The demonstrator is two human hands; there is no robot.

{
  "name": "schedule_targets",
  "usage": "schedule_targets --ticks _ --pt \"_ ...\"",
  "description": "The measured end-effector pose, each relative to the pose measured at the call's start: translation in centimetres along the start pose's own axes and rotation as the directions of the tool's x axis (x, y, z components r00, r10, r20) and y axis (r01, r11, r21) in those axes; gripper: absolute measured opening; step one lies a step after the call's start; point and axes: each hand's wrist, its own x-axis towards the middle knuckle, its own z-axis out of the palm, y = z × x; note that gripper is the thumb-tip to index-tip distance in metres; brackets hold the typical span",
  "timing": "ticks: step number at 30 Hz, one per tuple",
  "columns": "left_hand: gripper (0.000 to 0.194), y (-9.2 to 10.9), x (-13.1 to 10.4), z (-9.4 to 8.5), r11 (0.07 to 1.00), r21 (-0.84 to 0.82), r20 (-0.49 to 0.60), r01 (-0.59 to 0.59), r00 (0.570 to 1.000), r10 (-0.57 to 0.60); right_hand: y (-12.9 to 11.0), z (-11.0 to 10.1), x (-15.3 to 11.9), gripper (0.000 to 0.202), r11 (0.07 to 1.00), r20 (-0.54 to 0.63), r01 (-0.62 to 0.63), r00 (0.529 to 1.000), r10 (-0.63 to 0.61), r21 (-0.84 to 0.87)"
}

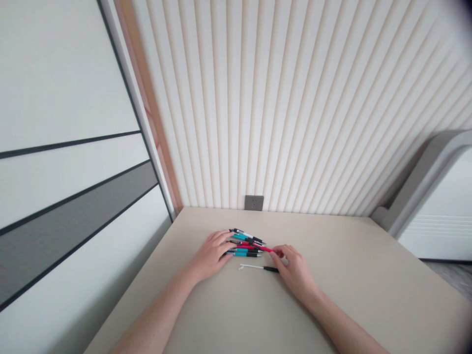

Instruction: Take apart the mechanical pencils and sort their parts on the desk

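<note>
Several click pens lie in a loose row on the desk, among them a white and black pen [249,235] at the back and a teal and black pen [240,254] at the front. Over their left ends rests my left hand [212,254], its fingers spread and touching the pens. My right hand [295,269] pinches the end of a red pen [266,249], whose other end overlaps the row. A separate thin white pen with a black grip [254,266] lies nearer to me, its right end close to my right thumb.
The beige desk [228,314] meets a ribbed cream wall panel [258,108] with a dark power socket [254,202] just above its back edge. A white and grey cabinet front [73,196] borders the left side. A grey and white padded piece of furniture [435,196] stands at right.
</note>
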Motion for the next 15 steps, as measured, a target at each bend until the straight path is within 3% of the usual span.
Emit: schedule_targets --ticks 5,15 --pt "0.023 -0.9 -0.1 1.2 0.998 -0.014 0.055 0.063 0.997 -0.062 0.6 0.6 0.1 0.028 0.997 0.030 -0.066 0.997 0.065 0.030" --pt "0.018 0.3 1.3 2.7 0.995 0.003 -0.068 0.101 0.993 -0.100 1.1 1.0 0.3 0.030 0.993 0.028 -0.089 0.996 0.087 0.081"
